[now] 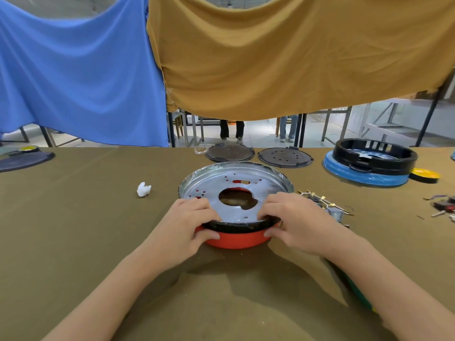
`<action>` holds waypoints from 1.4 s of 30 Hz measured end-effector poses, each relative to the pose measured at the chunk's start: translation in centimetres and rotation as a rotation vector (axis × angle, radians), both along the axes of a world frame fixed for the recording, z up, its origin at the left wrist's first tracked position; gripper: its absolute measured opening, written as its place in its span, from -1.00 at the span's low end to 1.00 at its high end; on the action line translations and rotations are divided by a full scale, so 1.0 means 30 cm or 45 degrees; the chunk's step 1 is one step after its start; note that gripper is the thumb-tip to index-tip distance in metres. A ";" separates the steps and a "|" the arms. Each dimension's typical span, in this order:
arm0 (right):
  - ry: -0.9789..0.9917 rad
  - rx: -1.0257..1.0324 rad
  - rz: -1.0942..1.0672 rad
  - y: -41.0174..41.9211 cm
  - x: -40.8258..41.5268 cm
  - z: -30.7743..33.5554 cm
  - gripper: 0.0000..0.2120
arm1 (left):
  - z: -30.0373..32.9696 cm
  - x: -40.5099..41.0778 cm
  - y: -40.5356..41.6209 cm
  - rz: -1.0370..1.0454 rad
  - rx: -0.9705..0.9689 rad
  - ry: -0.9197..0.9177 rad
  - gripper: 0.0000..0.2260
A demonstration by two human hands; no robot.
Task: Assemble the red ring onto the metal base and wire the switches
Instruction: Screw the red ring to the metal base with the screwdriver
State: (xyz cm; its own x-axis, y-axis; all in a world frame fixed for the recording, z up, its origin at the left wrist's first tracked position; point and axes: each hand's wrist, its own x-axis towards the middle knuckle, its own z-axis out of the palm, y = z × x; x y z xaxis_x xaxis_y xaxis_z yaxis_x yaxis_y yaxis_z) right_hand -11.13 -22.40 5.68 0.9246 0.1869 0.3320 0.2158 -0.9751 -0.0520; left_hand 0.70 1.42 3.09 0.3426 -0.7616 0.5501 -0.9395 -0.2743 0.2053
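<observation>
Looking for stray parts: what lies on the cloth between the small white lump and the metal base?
Head view: only bare olive cloth lies between the small white lump and the round silver metal base.

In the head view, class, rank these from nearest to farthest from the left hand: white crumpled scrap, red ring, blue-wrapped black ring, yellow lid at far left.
1. red ring, gripped
2. white crumpled scrap, left
3. yellow lid, far left
4. blue-wrapped black ring, far right

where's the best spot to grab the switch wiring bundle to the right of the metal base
Likely at the small metal block at its near end, coming from above with the right hand, which is next to it. The bundle lies flat on the table, and its thin wires and brass terminals look too loose to hold firmly.
</observation>
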 end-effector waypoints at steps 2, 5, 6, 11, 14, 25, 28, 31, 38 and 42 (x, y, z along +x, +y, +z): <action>-0.003 -0.016 0.008 0.005 0.005 -0.004 -0.85 | 0.003 0.004 0.005 0.007 -0.007 0.006 -0.88; 0.003 -0.035 0.038 0.021 0.011 -0.004 -0.85 | 0.009 0.011 0.014 0.013 0.006 -0.006 -0.89; 0.008 -0.043 0.050 0.026 0.012 -0.004 -0.85 | 0.010 0.015 0.017 0.013 0.010 -0.009 -0.89; 0.000 -0.092 0.100 0.074 0.004 -0.008 -0.85 | 0.023 0.056 0.037 0.012 0.016 0.004 -0.88; -0.017 -0.113 0.137 0.121 0.024 -0.010 -0.84 | 0.029 0.089 0.051 0.049 -0.003 0.040 -0.86; -0.025 0.373 -0.148 -0.021 -0.002 0.058 -0.60 | 0.007 0.114 0.056 0.100 -0.049 -0.065 -0.85; -0.007 0.589 -0.478 -0.122 -0.064 0.128 -0.56 | 0.003 0.107 0.058 0.112 -0.060 -0.041 -0.85; 0.599 0.287 -0.781 -0.169 -0.116 0.138 -0.52 | -0.003 0.097 0.060 0.125 -0.094 0.061 -0.79; 1.042 0.304 -0.891 -0.139 -0.145 0.066 -0.57 | -0.010 0.053 0.041 0.168 -0.246 0.755 -0.34; 0.992 0.361 -0.831 -0.130 -0.187 0.094 -0.61 | -0.004 0.037 0.008 0.431 -0.681 1.215 -0.26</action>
State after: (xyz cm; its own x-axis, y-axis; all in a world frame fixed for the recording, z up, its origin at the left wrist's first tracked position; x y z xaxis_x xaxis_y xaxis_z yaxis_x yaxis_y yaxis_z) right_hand -16.73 -26.30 8.49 0.7943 -0.4152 -0.4435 -0.5377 -0.8203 -0.1948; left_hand 1.79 1.66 2.96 0.9373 -0.2977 0.1814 -0.2326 -0.1465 0.9615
